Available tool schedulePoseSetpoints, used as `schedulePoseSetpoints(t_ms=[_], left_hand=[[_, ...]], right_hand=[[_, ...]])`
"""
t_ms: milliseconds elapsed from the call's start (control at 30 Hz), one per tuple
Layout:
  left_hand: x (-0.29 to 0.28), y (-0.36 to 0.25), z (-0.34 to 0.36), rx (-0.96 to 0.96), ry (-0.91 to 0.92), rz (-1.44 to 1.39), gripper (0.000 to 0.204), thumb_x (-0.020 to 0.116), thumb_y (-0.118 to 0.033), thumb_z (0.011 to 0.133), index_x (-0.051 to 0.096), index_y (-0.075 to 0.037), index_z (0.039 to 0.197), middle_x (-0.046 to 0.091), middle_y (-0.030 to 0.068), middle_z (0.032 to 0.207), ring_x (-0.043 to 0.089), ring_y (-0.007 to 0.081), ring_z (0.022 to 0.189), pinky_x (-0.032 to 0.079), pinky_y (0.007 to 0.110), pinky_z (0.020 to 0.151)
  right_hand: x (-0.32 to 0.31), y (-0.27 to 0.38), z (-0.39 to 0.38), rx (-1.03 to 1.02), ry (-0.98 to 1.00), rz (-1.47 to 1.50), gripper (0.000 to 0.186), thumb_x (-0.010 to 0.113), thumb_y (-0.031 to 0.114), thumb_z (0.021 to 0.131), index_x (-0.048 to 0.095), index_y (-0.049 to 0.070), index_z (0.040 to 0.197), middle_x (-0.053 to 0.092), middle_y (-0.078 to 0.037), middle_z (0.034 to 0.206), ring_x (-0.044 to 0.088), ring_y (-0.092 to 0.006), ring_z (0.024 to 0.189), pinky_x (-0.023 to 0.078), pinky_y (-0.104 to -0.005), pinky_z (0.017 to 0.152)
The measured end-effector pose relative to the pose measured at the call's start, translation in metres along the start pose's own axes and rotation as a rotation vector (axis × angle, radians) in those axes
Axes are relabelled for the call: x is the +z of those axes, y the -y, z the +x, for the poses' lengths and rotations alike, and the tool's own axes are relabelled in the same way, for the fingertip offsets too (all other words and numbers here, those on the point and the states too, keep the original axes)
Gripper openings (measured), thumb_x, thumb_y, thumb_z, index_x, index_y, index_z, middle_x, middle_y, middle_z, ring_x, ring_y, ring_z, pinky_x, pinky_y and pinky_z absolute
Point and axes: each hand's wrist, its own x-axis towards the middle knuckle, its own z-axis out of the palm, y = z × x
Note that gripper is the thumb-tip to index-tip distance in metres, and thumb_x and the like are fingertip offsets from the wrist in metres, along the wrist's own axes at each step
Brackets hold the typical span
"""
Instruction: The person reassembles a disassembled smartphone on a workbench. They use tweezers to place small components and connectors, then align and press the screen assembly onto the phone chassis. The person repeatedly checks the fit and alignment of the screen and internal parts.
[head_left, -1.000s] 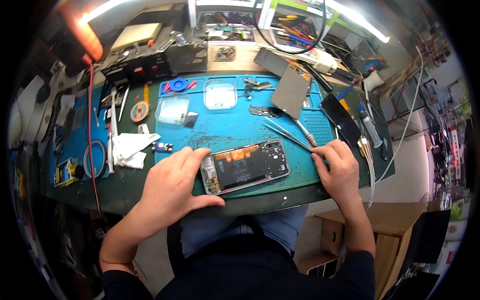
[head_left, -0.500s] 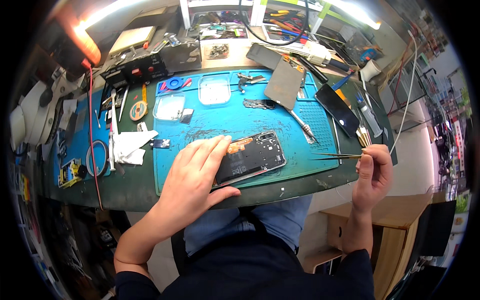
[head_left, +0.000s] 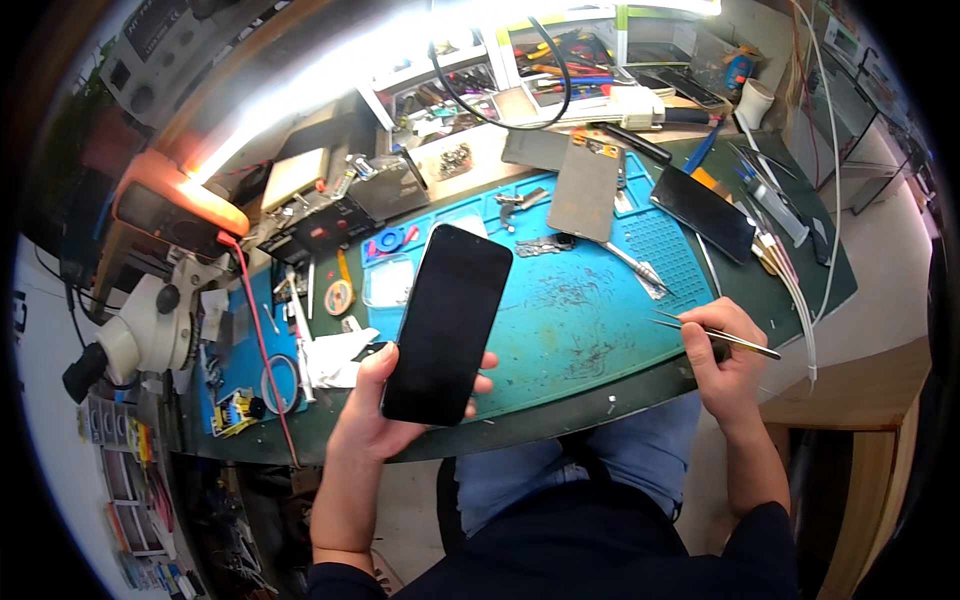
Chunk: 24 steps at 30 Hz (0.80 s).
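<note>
My left hand [head_left: 365, 405] grips a smartphone [head_left: 447, 325], raised over the front left of the blue silicone mat [head_left: 560, 350] with its dark screen facing up. Its fingertips show along the phone's right edge and the thumb along the left. My right hand [head_left: 722, 365] is closed on metal tweezers [head_left: 730, 340], whose points lie over the mat's right part. Farther back on the mat rest a grey flat panel [head_left: 580, 185], a slim metal tool [head_left: 630, 262] and small metal parts [head_left: 540, 245]. A second black phone [head_left: 703, 215] lies to the right.
A microscope [head_left: 150, 330], an orange multimeter [head_left: 170, 205], a black boxy instrument [head_left: 330, 215] and white paper [head_left: 335, 355] are at the left. A tool rack [head_left: 560, 55] stands behind. Syringes [head_left: 785, 215] and cables crowd the right side of the bench.
My left hand has lifted the opened phone off the mat and turned it screen up. My right hand has raised the tweezers from lying on the mat and now holds them farther back along their length.
</note>
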Motion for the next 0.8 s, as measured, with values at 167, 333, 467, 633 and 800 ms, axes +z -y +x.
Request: schedulePoseSetpoints(t_ms=[167,333,467,633,800], left_hand=[[-0.010,0.017,0.000,-0.004,0.052,-0.342,0.079,0.040,-0.059,0.106,0.034,-0.002,0.161,0.046,0.0312,0.153,0.061,0.0373,0.128,0.053,0.050,0.098],[-0.011,0.020,-0.001,0.005,0.045,-0.349,0.079,0.039,-0.060,0.107,0.033,-0.003,0.161,0.045,0.0310,0.153,0.060,0.0370,0.128,0.053,0.049,0.099],[-0.011,0.022,-0.001,0.035,0.099,-0.345,0.079,0.040,-0.060,0.107,0.032,-0.003,0.161,0.047,0.0312,0.151,0.061,0.0365,0.126,0.053,0.049,0.098],[-0.011,0.021,-0.001,0.030,0.091,-0.331,0.080,0.040,-0.061,0.106,0.031,-0.003,0.161,0.048,0.0321,0.149,0.061,0.0362,0.125,0.054,0.048,0.097],[-0.011,0.022,-0.002,0.030,0.078,-0.329,0.081,0.039,-0.062,0.106,0.031,-0.002,0.161,0.048,0.0333,0.149,0.062,0.0368,0.123,0.055,0.049,0.096]], right_hand=[[0.007,-0.008,-0.002,-0.041,-0.051,-0.022,0.005,0.074,0.006,0.093,0.072,0.002,0.095,0.065,-0.006,0.078,0.053,-0.0115,0.062,0.040,-0.0258,0.056],[0.004,-0.011,-0.003,-0.025,-0.046,-0.052,0.006,0.073,0.004,0.092,0.072,0.001,0.097,0.066,-0.007,0.079,0.054,-0.0119,0.062,0.041,-0.0263,0.056],[0.008,-0.005,-0.001,-0.005,-0.049,-0.077,0.007,0.072,0.002,0.091,0.071,0.001,0.098,0.065,-0.007,0.080,0.055,-0.0123,0.062,0.042,-0.0270,0.057],[0.007,-0.006,-0.001,-0.033,-0.050,-0.091,0.008,0.070,-0.001,0.089,0.071,0.000,0.098,0.066,-0.008,0.081,0.056,-0.0127,0.063,0.043,-0.0271,0.056],[0.007,-0.005,-0.001,-0.027,-0.046,-0.090,0.009,0.070,-0.001,0.089,0.071,0.000,0.098,0.066,-0.008,0.082,0.057,-0.0128,0.063,0.043,-0.0269,0.056]])
